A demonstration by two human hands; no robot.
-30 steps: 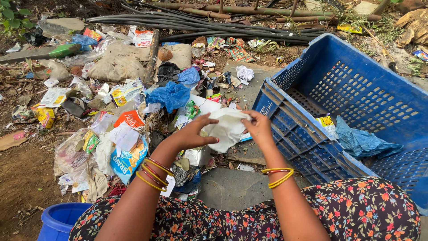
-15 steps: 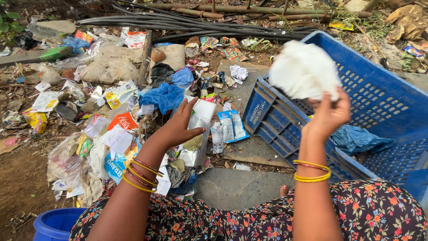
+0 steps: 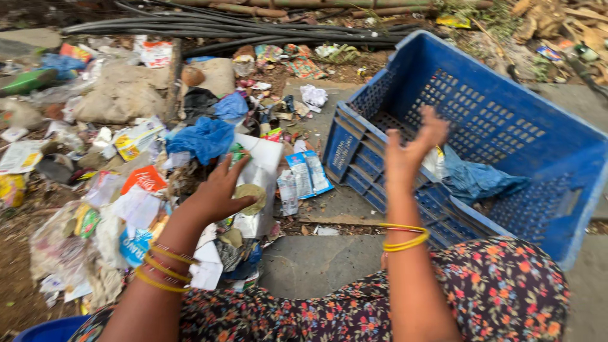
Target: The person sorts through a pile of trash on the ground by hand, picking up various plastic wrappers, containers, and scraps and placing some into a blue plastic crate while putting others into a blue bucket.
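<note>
My right hand is raised over the near rim of the blue plastic crate, fingers spread, holding nothing. Just beyond it, inside the crate, lies a white plastic bag beside a crumpled blue bag. My left hand reaches out over the litter pile, fingers apart, above a white bag with a round brownish piece on it. Yellow and red bangles sit on both wrists.
Wrappers, paper and plastic bags cover the ground on the left. Black pipes run along the back. A grey stone slab lies by my knees, and a blue bucket rim shows at the bottom left.
Both hands held the white bag over the pile. My right hand lifted it towards the crate and let go; it now lies inside. My left hand moved down towards the litter.
</note>
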